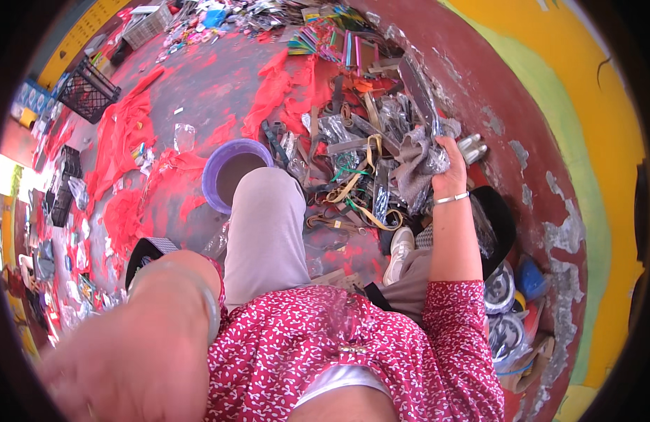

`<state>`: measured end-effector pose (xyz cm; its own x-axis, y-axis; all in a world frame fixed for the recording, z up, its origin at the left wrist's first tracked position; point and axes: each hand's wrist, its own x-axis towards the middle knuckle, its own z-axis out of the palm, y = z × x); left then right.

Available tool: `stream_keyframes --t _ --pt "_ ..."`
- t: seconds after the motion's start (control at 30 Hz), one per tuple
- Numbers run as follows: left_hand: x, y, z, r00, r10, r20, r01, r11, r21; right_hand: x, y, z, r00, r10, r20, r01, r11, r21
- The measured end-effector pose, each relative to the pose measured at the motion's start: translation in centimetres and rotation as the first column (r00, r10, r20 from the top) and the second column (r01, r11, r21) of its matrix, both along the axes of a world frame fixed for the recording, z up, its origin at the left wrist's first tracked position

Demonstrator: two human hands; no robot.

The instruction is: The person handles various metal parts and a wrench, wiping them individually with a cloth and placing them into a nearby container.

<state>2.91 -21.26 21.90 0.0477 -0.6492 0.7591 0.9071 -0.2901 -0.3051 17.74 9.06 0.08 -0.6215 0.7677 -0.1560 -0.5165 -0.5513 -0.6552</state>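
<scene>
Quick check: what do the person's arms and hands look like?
The gloveless right hand has a thin silvery bracelet at its wrist; the blurred, gloveless left hand, a pale rounded bangle. The short right sleeve is pinkish-red fabric with a small white print.

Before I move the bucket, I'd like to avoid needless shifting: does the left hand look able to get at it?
Probably yes: the left knee hides part of the bucket, but its left side looks free for the left hand, blurred near the camera.
</scene>
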Motion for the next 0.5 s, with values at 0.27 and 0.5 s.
stream_keyframes --t 0.27,0.5 --pt "-2.4 1.0 -7.7 -0.295 -0.715 0.634 0.946 -0.122 0.302 0.3 -0.4 -0.1 0.959 0.234 -0.161 -0.240 0.971 -0.016" --pt "-3.8 2.5 -10.0 -0.628 -0.500 0.597 0.778 -0.388 0.493 -0.6 -1.6 1.1 0.992 0.123 -0.013 -0.122 0.992 0.031"
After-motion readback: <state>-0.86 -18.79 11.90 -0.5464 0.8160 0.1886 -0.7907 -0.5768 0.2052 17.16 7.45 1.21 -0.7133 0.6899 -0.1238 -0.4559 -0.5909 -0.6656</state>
